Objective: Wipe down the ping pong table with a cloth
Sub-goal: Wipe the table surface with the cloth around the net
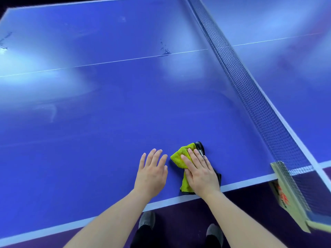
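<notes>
The blue worktop (107, 122) fills most of the view, with pale glare on its left and far parts. A thin white line (116, 61) runs across it from left to right. On that line, near the net, sits a small patch of dark specks (165, 51).

The cloth (179, 155) is yellow with a dark part showing at its far and right edges. It lies bunched on the near part of the worktop, close to the white border (170, 200) and right of the middle of the view.

The right hand (200, 174) lies flat on the cloth with straight fingers, pressing it to the surface; it does not curl round it. The left hand (152, 174) is just left of the cloth and apart from it, fingers straight and slightly spread. I cannot tell whether its palm touches the worktop or sits just above it. The two hands are near each other but do not touch.

The black net (259, 104) runs from the far middle down to the near right. It ends at a pale post (284, 192) with red lettering, clamped at the worktop's near edge. Below the border, two grey shoes (146, 220) stand on the dark purple floor (241, 212).
</notes>
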`<action>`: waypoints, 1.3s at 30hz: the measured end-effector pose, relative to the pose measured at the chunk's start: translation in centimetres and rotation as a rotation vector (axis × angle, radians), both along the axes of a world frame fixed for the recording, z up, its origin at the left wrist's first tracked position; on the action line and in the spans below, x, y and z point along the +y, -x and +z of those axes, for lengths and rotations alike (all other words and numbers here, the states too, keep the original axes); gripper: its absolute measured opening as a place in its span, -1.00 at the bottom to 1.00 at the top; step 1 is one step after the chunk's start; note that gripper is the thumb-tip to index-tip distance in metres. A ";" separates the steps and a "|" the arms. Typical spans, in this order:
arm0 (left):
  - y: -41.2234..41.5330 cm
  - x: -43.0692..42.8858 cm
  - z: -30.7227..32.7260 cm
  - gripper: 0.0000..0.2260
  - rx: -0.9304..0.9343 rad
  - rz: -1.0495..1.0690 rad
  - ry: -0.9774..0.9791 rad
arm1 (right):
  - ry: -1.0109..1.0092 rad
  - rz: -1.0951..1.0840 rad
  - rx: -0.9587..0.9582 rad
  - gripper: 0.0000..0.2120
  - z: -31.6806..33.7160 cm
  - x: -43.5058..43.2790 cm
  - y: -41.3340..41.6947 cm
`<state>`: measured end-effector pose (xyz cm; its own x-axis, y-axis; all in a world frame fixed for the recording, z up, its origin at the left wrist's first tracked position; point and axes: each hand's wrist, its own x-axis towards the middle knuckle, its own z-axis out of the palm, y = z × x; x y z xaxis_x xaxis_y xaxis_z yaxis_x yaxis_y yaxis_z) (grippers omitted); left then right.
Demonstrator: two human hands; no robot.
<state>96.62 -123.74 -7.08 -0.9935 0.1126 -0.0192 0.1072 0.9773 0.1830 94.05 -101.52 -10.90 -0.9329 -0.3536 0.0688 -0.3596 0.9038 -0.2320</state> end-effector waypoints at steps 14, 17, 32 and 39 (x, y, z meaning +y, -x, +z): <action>0.1 17.3 -0.5 -0.58 0.000 0.147 0.003 | -0.014 -0.028 -0.077 -0.50 0.3 18.1 4.9; 0.5 19.4 -0.1 -0.58 -0.036 0.149 0.015 | -0.015 -0.086 -0.093 -0.50 0.4 20.5 5.2; 8.5 21.0 0.6 -0.56 -0.031 0.177 -0.004 | -0.010 -0.154 -0.108 -0.48 0.4 20.1 11.7; 17.6 16.0 -1.0 -0.55 0.025 0.224 -0.042 | -0.033 -0.163 -0.109 -0.46 0.3 17.4 20.0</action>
<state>79.05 -107.69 -8.08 -0.9939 -0.1102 0.0059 -0.1061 0.9689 0.2236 74.05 -84.12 -10.57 -0.9793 -0.1974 -0.0451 -0.1821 0.9559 -0.2305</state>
